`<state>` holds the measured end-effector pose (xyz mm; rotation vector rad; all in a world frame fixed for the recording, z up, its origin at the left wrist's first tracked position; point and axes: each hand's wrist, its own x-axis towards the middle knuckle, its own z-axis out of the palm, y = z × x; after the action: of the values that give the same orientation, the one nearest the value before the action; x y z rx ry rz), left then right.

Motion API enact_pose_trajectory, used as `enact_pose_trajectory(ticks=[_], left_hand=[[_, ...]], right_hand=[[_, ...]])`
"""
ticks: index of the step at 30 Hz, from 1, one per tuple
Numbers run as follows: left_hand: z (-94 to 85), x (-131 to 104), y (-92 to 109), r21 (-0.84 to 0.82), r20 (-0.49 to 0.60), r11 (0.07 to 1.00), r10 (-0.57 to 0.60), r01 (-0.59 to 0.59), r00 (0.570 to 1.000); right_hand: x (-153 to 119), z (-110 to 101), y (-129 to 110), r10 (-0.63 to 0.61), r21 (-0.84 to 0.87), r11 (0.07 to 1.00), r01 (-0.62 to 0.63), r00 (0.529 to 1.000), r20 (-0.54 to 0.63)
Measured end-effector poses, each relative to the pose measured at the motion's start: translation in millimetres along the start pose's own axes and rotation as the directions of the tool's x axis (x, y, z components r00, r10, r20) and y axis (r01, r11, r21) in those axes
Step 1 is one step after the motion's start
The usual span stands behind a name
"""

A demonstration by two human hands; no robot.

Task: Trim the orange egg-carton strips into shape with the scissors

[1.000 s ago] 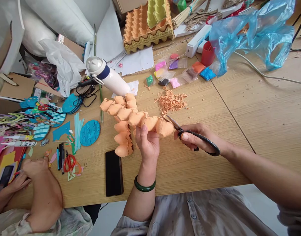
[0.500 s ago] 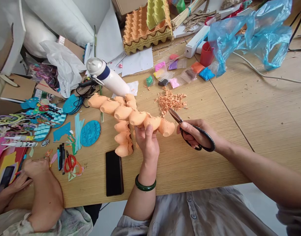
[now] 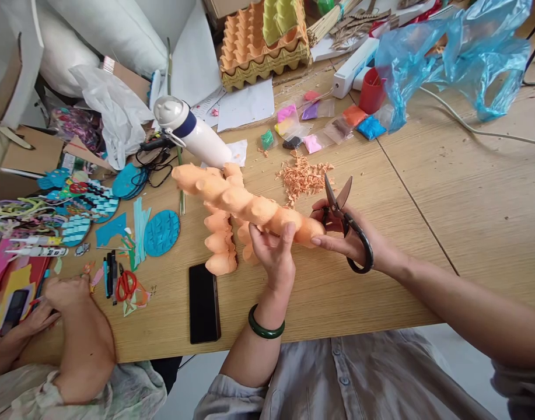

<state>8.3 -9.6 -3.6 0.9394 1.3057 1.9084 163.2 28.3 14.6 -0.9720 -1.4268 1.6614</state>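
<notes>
My left hand (image 3: 273,251) is closed around the lower side of a long orange egg carton strip (image 3: 236,199), thumb on its front. The strip slants above the table, its bumps toward me. My right hand (image 3: 350,233) keeps hold of black-handled scissors (image 3: 339,195), blades parted and pointing up; its thumb and fingers also touch the strip's right end. Beneath the held strip, more orange carton strips (image 3: 221,242) lie on the table, partly hidden. Beyond my hands is a heap of orange carton trimmings (image 3: 304,178).
A black phone (image 3: 203,303) lies left of my left arm. A white bottle (image 3: 197,137) lies behind the strips. Small colored packets (image 3: 311,143), stacked egg trays (image 3: 262,52) and a blue plastic bag (image 3: 451,64) are farther back. Another person's arm (image 3: 83,326) rests at left.
The held strip has shifted right and rolled, its bumps now facing up more. My right hand has turned the scissors upward, blades spread, and has come to touch the strip's right end.
</notes>
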Motion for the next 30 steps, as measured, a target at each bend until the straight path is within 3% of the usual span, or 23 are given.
enact_pose_trajectory(ticks=[4, 13, 21, 25, 30], left_hand=[[0.1, -3, 1, -0.008, 0.030, 1.000, 0.001, -0.001, 1.000], [-8.2, 10, -3, -0.188, 0.064, 0.956, -0.218, 0.226, 0.974], [-10.7, 15, 9, -0.097, 0.249, 0.893, -0.406, 0.440, 0.879], [-10.5, 15, 7, -0.162, 0.140, 0.924, -0.325, 0.346, 0.935], [-11.4, 20, 6, -0.181, -0.006, 0.949, -0.263, 0.257, 0.965]], right_hand=[[1, -1, 3, 0.028, 0.047, 0.999, -0.027, 0.999, -0.019], [13, -21, 3, 0.027, 0.196, 0.980, -0.023, 0.999, -0.019], [12, -41, 1, -0.007, -0.051, 0.999, 0.011, 0.996, 0.091], [16, -37, -2, 0.018, 0.087, 0.996, -0.016, 1.000, -0.021], [19, -31, -6, 0.148, 0.270, 0.953, -0.137, 0.989, -0.020]])
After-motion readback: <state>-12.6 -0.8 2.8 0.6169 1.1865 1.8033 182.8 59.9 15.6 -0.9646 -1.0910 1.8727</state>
